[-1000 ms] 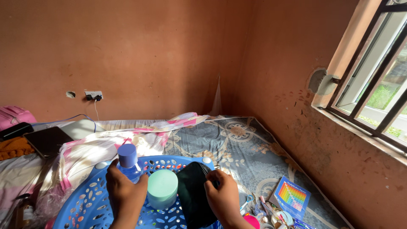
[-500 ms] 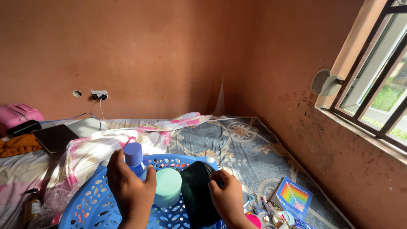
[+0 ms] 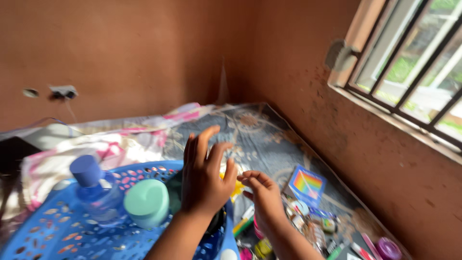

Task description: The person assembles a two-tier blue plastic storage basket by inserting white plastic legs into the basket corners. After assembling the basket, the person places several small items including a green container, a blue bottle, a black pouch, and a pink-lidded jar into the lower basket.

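Observation:
My left hand (image 3: pixel 207 173) is raised over the right rim of a blue perforated basket (image 3: pixel 72 231), fingers spread and holding nothing. My right hand (image 3: pixel 262 192) sits just to its right, past the basket's edge, with fingers curled. A blurred yellow bit (image 3: pixel 236 190) shows between the two hands; I cannot tell if either hand grips it. In the basket stand a clear blue bottle with a dark blue cap (image 3: pixel 96 188) and a mint-green round tub (image 3: pixel 147 202). A dark object (image 3: pixel 219 219) is mostly hidden under my left wrist.
Several small items (image 3: pixel 313 226), a box with a rainbow picture (image 3: pixel 307 185) and a purple lid (image 3: pixel 387 248) lie on the patterned mattress (image 3: pixel 255 130) by the right wall. A pink floral cloth (image 3: pixel 120 144) lies behind the basket. A barred window (image 3: pixel 414 72) is upper right.
My left hand has let go of the blue bottle and lifted with fingers open. My right hand has left the dark object and moved right, out of the basket. The view swung right.

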